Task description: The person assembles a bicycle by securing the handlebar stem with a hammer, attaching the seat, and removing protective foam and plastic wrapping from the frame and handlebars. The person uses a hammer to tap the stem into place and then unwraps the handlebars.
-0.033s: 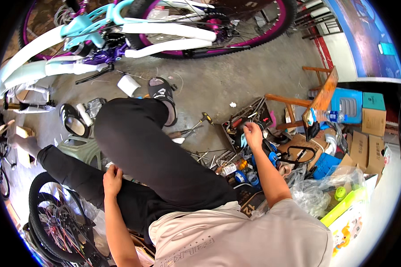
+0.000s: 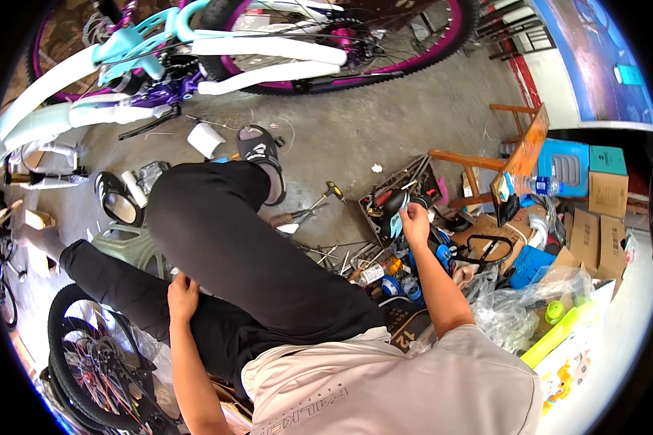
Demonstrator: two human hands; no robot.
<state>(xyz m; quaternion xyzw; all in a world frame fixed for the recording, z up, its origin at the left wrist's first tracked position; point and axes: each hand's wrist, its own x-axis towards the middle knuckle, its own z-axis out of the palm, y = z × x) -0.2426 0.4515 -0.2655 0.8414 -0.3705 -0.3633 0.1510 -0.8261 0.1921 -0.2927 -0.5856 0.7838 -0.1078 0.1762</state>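
- Black rubber rings the spoked bicycle wheel [image 2: 87,355] at the near left, lying low beside the person's bent left leg.
- Just right of that wheel, the left hand [image 2: 182,297] rests on the black trouser leg [image 2: 232,239], fingers curled together; a small pale scrap shows at its fingertips, but I cannot tell whether it is gripped.
- Far left, a bicycle frame [image 2: 145,43] in teal and white foam wrapping lies across the concrete floor [image 2: 384,130], with a purple-rimmed tyre behind it.
- A white roll of tape or paper [image 2: 206,139] sits on the floor near the far foot, which wears a black sandal [image 2: 263,156].
- Right of the knee, a screwdriver with a black and yellow handle [image 2: 325,196] and some loose hand tools lie scattered on the floor.
- The right hand [image 2: 416,217] reaches out to the open black toolbox [image 2: 392,196], fingers pinched together on a small pale-blue item that is too small to identify.
- That toolbox stands in the middle right of the scene, touching a heap of bottles, cables and tools on its near side.
- A wooden chair [image 2: 500,159] stands just beyond, on the right.
- Cardboard boxes [image 2: 606,192] and a blue carton [image 2: 569,167] are stacked at the far right, with crumpled clear plastic bags [image 2: 508,304] nearer.
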